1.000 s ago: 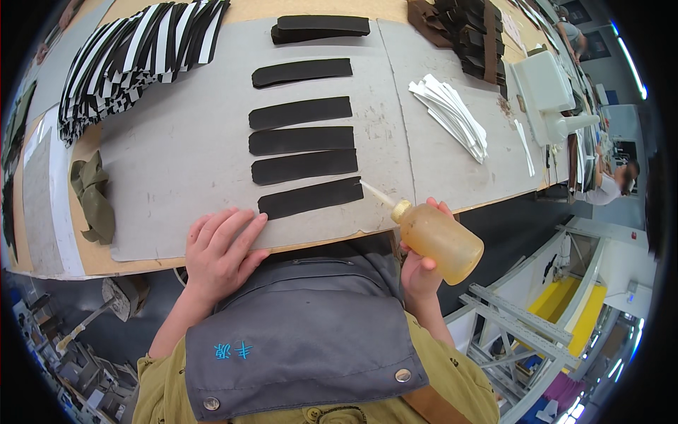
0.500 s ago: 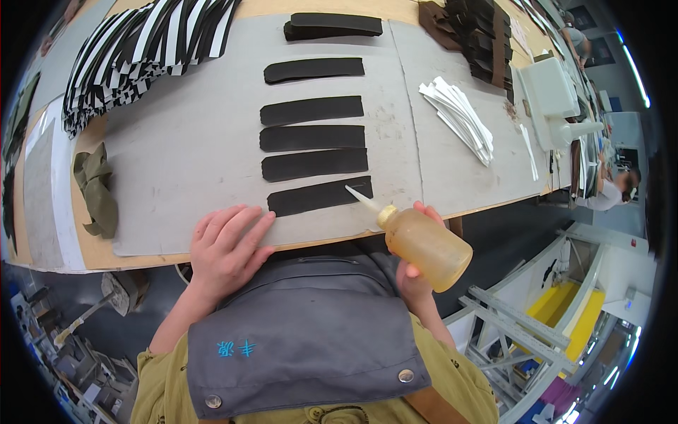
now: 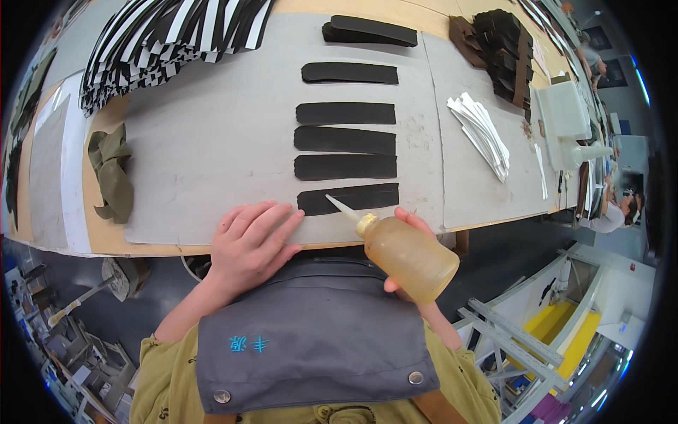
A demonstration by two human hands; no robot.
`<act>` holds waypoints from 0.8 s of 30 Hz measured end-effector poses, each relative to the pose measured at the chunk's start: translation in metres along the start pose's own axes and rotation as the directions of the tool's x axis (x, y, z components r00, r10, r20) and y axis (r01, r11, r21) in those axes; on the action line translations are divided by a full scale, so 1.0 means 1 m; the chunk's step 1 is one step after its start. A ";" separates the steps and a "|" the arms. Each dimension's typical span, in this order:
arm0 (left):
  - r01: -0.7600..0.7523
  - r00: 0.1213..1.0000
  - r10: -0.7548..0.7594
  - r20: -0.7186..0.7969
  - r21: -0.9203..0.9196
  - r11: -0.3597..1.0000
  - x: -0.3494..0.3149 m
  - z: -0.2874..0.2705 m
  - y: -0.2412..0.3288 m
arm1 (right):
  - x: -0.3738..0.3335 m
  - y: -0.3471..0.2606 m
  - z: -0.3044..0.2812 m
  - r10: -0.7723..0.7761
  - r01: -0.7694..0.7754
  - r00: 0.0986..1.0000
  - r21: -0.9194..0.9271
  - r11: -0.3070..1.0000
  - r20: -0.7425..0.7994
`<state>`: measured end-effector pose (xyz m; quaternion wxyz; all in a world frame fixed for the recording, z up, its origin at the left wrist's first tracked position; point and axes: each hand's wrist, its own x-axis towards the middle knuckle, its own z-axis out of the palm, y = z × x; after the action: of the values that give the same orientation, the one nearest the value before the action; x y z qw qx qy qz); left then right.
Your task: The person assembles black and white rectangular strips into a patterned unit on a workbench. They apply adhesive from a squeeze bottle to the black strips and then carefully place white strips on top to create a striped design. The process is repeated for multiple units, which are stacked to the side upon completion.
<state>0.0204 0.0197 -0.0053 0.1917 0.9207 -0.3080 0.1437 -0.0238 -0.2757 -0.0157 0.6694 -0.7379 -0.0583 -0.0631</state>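
Note:
My right hand [image 3: 415,225] is wrapped round a squeeze bottle [image 3: 412,260] of cloudy amber plastic with a long pale nozzle. The nozzle tip is over the nearest black strip [image 3: 360,197], left of its middle, and a thin line shows along that strip's upper edge. Fingers outstretched, my left hand [image 3: 256,237] rests at the table's front edge, its fingertips at the left end of the same strip. Several more black strips [image 3: 346,167] lie in a column beyond it, the farthest a small stack [image 3: 371,31].
Striped black and white strips [image 3: 162,49] are heaped at the far left, above an olive cloth piece [image 3: 111,173]. On the right lie white strips [image 3: 480,134], a brown bundle [image 3: 501,53] and a white container [image 3: 565,112]. Another person [image 3: 613,212] is at the far right.
The bottle's nozzle has moved left along the nearest strip, and the thin line on it now reaches farther. The view has shifted, so the tabletop appears farther right. My left hand stays at the strip's end.

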 end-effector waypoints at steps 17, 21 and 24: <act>0.015 1.000 -0.015 0.014 0.001 1.000 -0.001 0.000 0.001 | 0.017 -0.015 0.002 -0.282 0.360 0.898 -0.195 0.912 0.338; 0.017 1.000 -0.017 0.022 -0.011 1.000 0.001 -0.001 0.002 | -0.007 -0.010 -0.013 -0.135 0.141 0.980 -0.032 0.989 0.145; 0.019 1.000 -0.019 0.008 -0.019 1.000 0.001 -0.001 0.003 | -0.014 -0.012 -0.028 -0.130 0.121 0.991 -0.203 0.972 -0.035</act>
<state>0.0194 0.0174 -0.0031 0.2006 0.9224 -0.3012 0.1354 -0.0399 -0.3020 -0.0033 0.5875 -0.7947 -0.0820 -0.1287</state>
